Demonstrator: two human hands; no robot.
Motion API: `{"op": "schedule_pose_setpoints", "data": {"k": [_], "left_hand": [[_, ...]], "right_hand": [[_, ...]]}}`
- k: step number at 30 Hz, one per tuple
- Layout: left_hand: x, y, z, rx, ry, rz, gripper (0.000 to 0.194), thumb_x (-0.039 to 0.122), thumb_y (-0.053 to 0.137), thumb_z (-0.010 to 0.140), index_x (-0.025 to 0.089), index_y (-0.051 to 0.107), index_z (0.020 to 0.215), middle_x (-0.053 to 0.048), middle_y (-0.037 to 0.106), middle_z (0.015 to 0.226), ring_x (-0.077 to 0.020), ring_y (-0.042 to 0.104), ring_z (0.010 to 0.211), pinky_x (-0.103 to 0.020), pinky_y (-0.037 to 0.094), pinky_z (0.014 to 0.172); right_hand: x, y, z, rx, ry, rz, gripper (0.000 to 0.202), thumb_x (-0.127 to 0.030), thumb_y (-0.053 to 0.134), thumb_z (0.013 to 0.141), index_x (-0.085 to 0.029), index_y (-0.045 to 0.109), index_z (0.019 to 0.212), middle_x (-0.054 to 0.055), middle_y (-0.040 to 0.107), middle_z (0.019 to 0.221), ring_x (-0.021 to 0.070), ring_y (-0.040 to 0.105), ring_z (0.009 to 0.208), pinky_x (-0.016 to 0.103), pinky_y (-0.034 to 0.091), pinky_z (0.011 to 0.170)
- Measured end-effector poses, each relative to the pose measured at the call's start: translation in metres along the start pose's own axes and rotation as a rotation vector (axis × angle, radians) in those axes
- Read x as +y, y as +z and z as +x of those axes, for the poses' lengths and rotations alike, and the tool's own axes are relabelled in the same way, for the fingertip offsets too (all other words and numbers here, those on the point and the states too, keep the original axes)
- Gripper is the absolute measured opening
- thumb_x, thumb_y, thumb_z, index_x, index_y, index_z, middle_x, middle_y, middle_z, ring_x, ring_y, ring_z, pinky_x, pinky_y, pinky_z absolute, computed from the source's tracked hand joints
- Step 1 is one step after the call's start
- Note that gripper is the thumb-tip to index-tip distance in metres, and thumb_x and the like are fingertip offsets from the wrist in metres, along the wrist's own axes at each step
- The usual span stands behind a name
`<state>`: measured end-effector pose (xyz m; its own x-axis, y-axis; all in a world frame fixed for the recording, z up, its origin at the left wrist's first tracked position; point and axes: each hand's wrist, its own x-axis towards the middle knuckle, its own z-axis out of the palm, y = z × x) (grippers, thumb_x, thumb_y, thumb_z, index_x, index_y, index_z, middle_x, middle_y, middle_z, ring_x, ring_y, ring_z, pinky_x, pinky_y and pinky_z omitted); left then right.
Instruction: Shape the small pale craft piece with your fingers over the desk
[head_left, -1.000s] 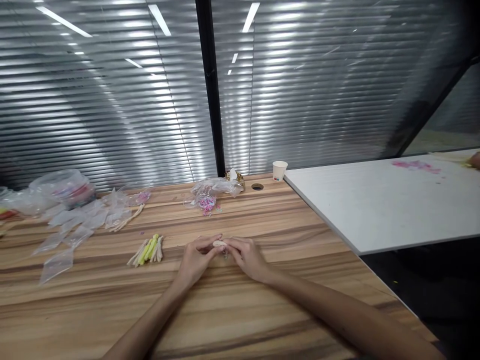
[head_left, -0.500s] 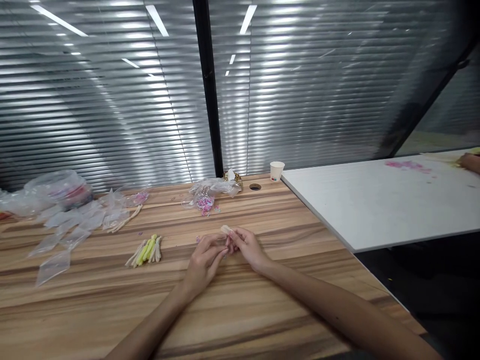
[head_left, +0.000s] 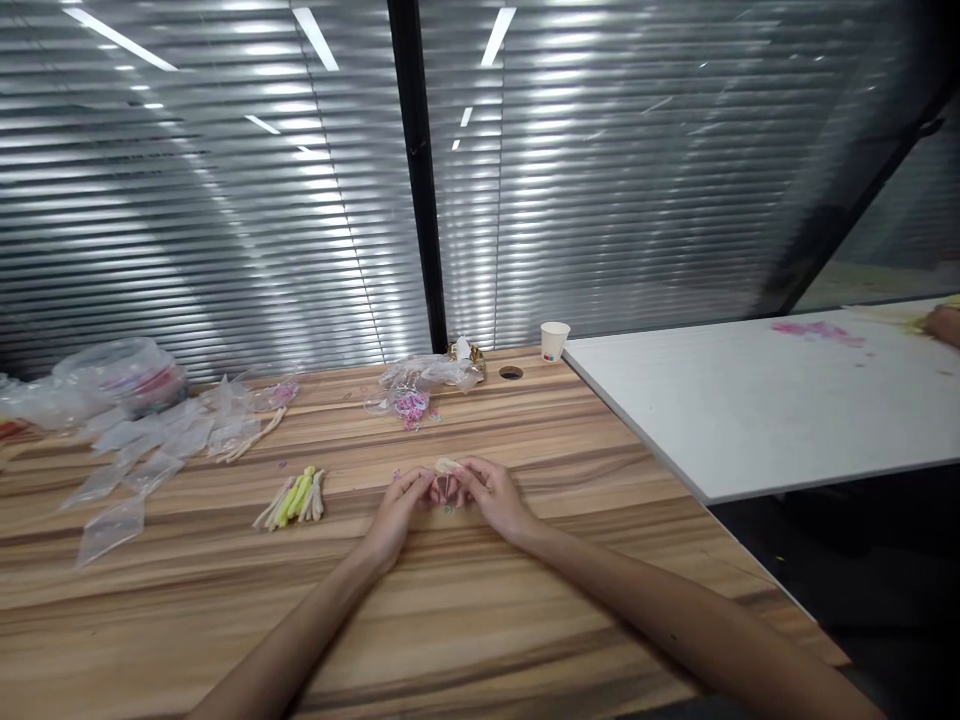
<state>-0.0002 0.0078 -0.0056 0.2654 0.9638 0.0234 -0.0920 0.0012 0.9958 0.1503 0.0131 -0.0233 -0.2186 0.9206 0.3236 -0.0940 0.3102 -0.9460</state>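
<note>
Both hands meet over the middle of the wooden table (head_left: pixel 465 640). The left hand (head_left: pixel 396 515) and the right hand (head_left: pixel 491 497) have their fingertips together, and between them there is a small cream-coloured piece (head_left: pixel 447 466), a short pale stick-like thing. It sits at the top of the fingertips, a little above the table surface. The right hand pinches it with narrow fingers; the left hand also closes its fingers on or just beside it, but I cannot tell if it really grips the piece or something smaller under it. Under the fingers there is something small and pinkish, too small to tell what it is.

To the left of the hands, near them, lies a bundle of sticks (head_left: pixel 295 497), cream and yellow-green, flat on the wood. Farther left lie many clear plastic bags (head_left: pixel 131 455), some empty, and one full bag (head_left: pixel 139 372) at the far left. At the far side of the table, beyond the hands, there is another clear bag with pink small pieces (head_left: pixel 411 403) spilling beside it. A paper cup (head_left: pixel 555 341) stands upright at the far edge, just beside a round hole (head_left: pixel 511 373) in the table.

On the right a white table (head_left: pixel 750 410) touches the wooden one. At its far right end there are pink bits (head_left: pixel 817 330) and another person's hand (head_left: pixel 943 322).
</note>
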Motion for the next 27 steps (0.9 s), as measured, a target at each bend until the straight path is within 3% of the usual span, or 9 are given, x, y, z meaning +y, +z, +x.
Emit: {"op": "schedule_pose_setpoints", "data": {"k": [7, 12, 16, 20, 27], "left_hand": [[0.011, 0.003, -0.008, 0.017, -0.199, -0.236, 0.026, 0.037, 0.067, 0.065, 0.014, 0.053, 0.061, 0.005, 0.042, 0.052, -0.0081, 0.037, 0.05, -0.019, 0.036, 0.051], [0.013, -0.001, -0.009, 0.051, -0.246, -0.195, 0.033, 0.041, 0.071, 0.059, 0.014, 0.053, 0.058, 0.006, 0.039, 0.05, -0.0059, 0.032, 0.046, -0.016, 0.027, 0.042], [0.012, -0.005, -0.008, 0.035, -0.251, -0.055, 0.037, 0.046, 0.068, 0.061, 0.013, 0.053, 0.058, 0.005, 0.039, 0.05, -0.0047, 0.029, 0.044, -0.016, 0.019, 0.04], [0.009, -0.007, -0.008, 0.09, -0.191, 0.169, 0.037, 0.05, 0.062, 0.066, 0.014, 0.057, 0.063, 0.005, 0.041, 0.046, -0.0064, 0.033, 0.043, -0.017, 0.02, 0.042], [0.002, -0.011, -0.006, 0.131, 0.024, 0.382, 0.036, 0.048, 0.06, 0.07, 0.013, 0.06, 0.061, 0.002, 0.05, 0.051, -0.0098, 0.045, 0.045, -0.02, 0.035, 0.045]], "right_hand": [[-0.01, 0.0, -0.013, -0.094, -0.253, -0.475, 0.024, -0.025, 0.041, 0.09, -0.018, 0.061, 0.079, 0.001, 0.062, 0.068, 0.0122, 0.056, 0.062, 0.022, 0.043, 0.061], [-0.008, -0.002, -0.014, -0.169, -0.441, -0.693, 0.024, -0.014, 0.036, 0.089, -0.017, 0.06, 0.092, 0.004, 0.065, 0.081, 0.0131, 0.057, 0.07, 0.022, 0.044, 0.064], [-0.005, -0.006, -0.012, -0.207, -0.586, -0.838, 0.027, -0.013, 0.033, 0.091, -0.017, 0.059, 0.096, 0.004, 0.064, 0.078, 0.0126, 0.056, 0.068, 0.022, 0.042, 0.062], [-0.001, -0.01, -0.011, -0.228, -0.686, -1.045, 0.025, -0.014, 0.035, 0.091, -0.018, 0.059, 0.098, 0.003, 0.064, 0.075, 0.0138, 0.056, 0.068, 0.023, 0.041, 0.061], [0.004, -0.009, -0.015, -0.256, -0.626, -1.23, 0.021, -0.014, 0.042, 0.089, -0.019, 0.058, 0.102, 0.004, 0.067, 0.086, 0.0151, 0.059, 0.075, 0.026, 0.042, 0.065]]}}
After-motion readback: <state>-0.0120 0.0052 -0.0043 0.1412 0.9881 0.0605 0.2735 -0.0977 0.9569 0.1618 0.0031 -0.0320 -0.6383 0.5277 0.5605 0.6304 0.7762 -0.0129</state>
